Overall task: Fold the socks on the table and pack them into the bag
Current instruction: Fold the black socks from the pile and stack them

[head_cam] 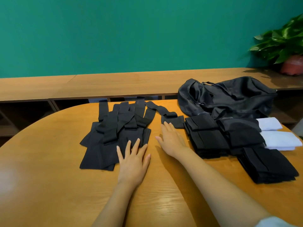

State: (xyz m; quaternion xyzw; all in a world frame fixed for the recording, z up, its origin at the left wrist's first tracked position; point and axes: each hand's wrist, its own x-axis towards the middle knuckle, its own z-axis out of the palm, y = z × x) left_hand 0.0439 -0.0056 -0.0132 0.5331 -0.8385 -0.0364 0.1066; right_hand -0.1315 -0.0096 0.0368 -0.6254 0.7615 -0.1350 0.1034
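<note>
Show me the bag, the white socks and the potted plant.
bag [237, 95]: head view, crumpled black side.
white socks [280, 139]: head view, top of nearer fold.
potted plant [282, 41]: head view, green leaves.

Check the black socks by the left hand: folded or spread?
Spread. The black socks lie as long flat overlapping strips, unlike the folded stacks on the right.

The tabletop [49, 161] is varnished wood, smooth and glossy, its grain plain and light glaring off it. Under the left hand's fingers [137, 145] the loose socks [114, 133] are thin black cloth, matt and flat. Just right of the right hand's fingers [165, 128], the folded socks [206, 138] are the same dull black cloth; the white socks [278, 138] farther right look soft and thicker. The bag [237, 95] beyond those fingers is crumpled black fabric with a faint sheen.
</note>
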